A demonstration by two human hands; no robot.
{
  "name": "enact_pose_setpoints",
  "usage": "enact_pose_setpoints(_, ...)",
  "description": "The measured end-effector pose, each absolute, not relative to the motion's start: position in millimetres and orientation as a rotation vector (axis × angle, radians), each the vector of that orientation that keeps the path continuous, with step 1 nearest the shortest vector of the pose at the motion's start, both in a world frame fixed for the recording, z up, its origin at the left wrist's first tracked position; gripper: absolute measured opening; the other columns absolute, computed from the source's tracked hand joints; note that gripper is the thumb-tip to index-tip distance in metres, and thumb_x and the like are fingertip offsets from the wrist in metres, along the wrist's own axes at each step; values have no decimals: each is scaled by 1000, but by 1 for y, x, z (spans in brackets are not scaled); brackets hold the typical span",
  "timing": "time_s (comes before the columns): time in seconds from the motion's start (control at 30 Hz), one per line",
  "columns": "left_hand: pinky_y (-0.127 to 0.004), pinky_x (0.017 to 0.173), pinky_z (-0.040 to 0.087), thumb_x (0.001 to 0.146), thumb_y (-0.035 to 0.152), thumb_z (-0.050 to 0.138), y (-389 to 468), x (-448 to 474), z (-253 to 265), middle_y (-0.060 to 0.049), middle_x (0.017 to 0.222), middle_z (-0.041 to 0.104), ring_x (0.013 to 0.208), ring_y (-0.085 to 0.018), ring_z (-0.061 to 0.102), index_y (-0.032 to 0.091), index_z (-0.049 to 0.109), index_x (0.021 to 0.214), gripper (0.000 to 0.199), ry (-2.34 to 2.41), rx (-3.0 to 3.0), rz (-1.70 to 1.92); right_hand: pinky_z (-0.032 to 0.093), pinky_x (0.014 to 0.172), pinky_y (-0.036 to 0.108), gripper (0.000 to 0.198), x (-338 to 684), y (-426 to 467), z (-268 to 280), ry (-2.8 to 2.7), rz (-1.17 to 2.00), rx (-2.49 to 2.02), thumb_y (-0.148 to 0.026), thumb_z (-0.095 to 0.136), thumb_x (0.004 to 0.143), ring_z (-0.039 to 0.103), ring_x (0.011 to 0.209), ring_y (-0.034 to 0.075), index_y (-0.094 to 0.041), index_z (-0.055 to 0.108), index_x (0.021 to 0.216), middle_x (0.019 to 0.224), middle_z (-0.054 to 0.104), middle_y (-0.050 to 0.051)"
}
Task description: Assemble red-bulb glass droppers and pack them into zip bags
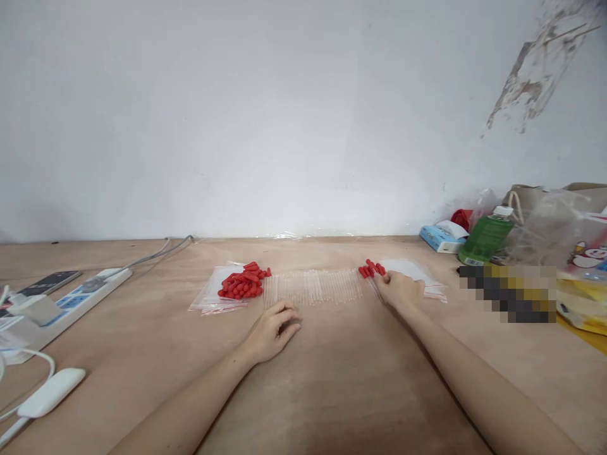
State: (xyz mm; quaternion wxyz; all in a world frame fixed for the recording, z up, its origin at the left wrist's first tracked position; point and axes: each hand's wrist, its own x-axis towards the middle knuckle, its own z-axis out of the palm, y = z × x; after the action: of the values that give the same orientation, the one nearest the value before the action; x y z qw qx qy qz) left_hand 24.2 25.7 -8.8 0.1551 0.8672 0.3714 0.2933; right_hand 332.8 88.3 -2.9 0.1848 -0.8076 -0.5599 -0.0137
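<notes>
A row of thin clear tubes [310,287] lies side by side on the wooden table. At its left end, a heap of small red rubber bulbs [240,284] rests on clear plastic bags [208,294]. My left hand [275,328] lies at the near edge of the row, holding nothing, its fingers loosely curved and thumb apart. Past the right end of the row, my right hand [401,289] has its fingers pinched on a thin clear tube with a red end. Several more red-ended tubes [371,268] lie by its fingertips. The fingers partly hide the held tube.
More clear bags [434,289] lie beyond my right hand. On the right are a tissue pack [439,239], a green bottle [486,237] and plastic packaging [552,230]. A power strip [71,306], a phone [50,283] and a white cabled device [53,393] are at left. A wall stands behind.
</notes>
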Motion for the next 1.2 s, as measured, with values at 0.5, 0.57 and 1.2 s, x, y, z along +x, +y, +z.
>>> enact_pose_setpoints(0.5,-26,73,43,84,21,45,26,25,-8,-4,89,57,82,-14,53,19,60,88,16,1053,2501,816,24,77,43,39,305,85,-5,-1777,-61,-2163,-44,35,82,58,78,24,-20,64,71,73,64,7)
enact_pose_setpoints(0.57,-26,71,43,84,21,44,27,24,-8,-4,88,57,80,-14,54,19,60,87,16,1048,2501,813,25,79,44,36,299,91,-3,-1790,29,-2219,-41,38,80,56,84,25,-20,66,72,77,64,9)
enact_pose_setpoints(1.2,-40,81,32,78,31,51,51,9,14,-7,95,58,93,-24,47,19,58,73,15,1894,2449,1172,27,78,43,31,276,53,7,-2065,-238,-1905,-27,31,87,55,81,27,-12,58,86,82,63,15)
